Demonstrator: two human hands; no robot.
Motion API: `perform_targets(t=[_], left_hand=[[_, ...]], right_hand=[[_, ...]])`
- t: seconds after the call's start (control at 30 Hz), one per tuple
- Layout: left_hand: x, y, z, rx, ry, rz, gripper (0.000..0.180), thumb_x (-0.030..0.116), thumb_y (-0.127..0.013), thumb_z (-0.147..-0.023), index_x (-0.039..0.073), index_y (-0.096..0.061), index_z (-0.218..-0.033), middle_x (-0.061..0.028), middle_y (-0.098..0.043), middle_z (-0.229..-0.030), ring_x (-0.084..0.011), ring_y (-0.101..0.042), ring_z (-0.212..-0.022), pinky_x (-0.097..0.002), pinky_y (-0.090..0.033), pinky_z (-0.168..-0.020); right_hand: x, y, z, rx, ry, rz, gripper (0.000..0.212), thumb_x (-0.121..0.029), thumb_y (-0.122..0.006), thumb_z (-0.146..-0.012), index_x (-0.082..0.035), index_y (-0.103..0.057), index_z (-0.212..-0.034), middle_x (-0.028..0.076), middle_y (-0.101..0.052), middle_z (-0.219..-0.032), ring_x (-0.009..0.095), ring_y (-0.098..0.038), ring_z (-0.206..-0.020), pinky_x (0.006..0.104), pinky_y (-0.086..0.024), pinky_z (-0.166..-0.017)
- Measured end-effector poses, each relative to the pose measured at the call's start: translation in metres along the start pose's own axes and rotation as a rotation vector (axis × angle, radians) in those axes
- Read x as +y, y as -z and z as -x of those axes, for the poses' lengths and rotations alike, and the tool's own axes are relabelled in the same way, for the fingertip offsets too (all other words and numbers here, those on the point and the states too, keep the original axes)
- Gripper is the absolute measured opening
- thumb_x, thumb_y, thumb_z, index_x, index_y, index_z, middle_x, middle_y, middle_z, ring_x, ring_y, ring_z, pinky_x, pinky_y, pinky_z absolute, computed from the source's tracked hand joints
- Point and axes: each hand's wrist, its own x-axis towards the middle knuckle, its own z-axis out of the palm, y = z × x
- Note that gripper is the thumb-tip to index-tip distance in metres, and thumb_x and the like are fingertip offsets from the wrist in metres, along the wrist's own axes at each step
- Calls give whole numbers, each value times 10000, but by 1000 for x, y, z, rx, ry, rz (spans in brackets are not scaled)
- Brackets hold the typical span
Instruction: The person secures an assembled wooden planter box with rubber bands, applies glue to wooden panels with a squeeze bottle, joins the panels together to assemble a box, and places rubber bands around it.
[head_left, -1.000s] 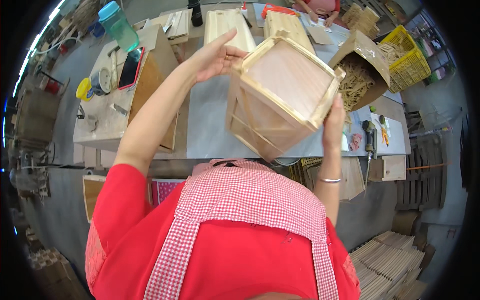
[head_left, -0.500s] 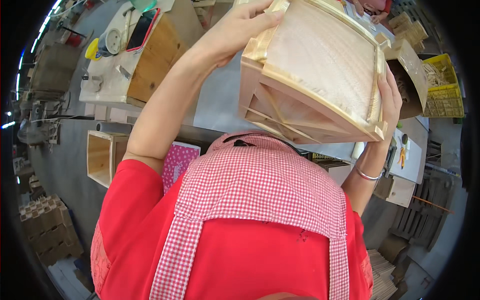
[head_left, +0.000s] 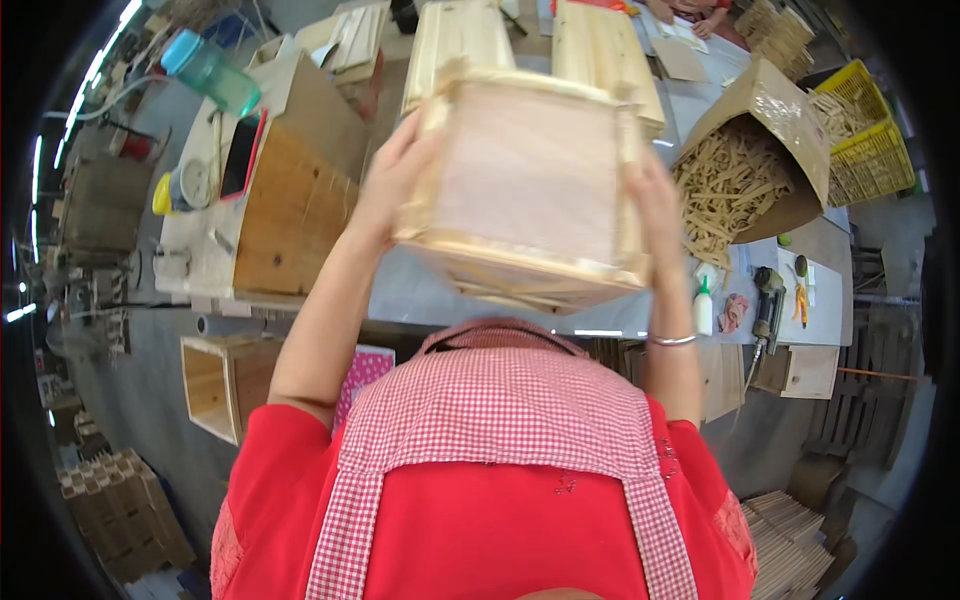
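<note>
While both hands clasp opposite sides of a wooden box, the fingers of left hand and right hand hold it between them over the table. Its upward panel and surrounding frame look already joined; blur hides whether any piece is left. Beyond the right fingers, loose strips fill a tilted cardboard carton.

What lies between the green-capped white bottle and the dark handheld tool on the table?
A crumpled pink cloth lies between the bottle and the tool in the head view.
</note>
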Motion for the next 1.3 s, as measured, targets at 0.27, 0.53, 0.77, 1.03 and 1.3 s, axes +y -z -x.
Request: perform_targets(t=[0.27, 0.53, 0.77, 1.03, 1.3], left_hand=[[-52, 34, -33, 132, 312, 214, 631, 512, -370, -1041, 37, -445, -1449, -75, -567, -1342, -157, -567, -1170, -316, -460, -985], [-47, -22, -4, -104, 178, 315, 680, 560, -342, -1026, 42, -439, -1455, -80, -565, -1350, -171, -568, -1165, -331, -457, -989], [-26, 22, 13, -280, 149, 424, 723, 602, -318, -1012, 46, -434, -1460, -84, -563, -1356, -184, -569, -1162, -345, -453, -992], [49, 24, -62, -399, 185, 506, 773, 650, -291, -997, 50, -429, -1465, -89, -560, -1364, -198, -570, -1158, -361, -449, -996], [14, 38, -5, -290, 135, 466, 838, 689, -272, -976, 30, -369, -1483, -115, -458, -1480, -245, -434, -1356, -397, -317, -1149]], right_hand=[[90, -8, 17, 271, -225, -80, 430, -269, -434, -1041, 51, -551, -1303, 98, -620, -881, 213, -553, -841, 357, -462, -803], [191, -51, 78, 46, -611, -51, 652, -453, -235, -1056, 57, -519, -1346, 287, -531, -1364, 393, -465, -1322, 399, -338, -1097], [96, -26, 44, 95, -135, 345, 583, -371, -270, -1067, 83, -480, -1366, 270, -484, -1420, 367, -448, -1346, 384, -332, -1120], [-5, -6, -10, 139, 63, -74, 600, -412, -275, -1071, 78, -553, -1279, 145, -664, -1186, 183, -603, -1071, 323, -455, -943], [-10, -35, 67, 135, 57, -579, 574, -419, -271, -1079, 1, -388, -1451, 96, -464, -1458, 196, -432, -1337, 363, -302, -1139]])
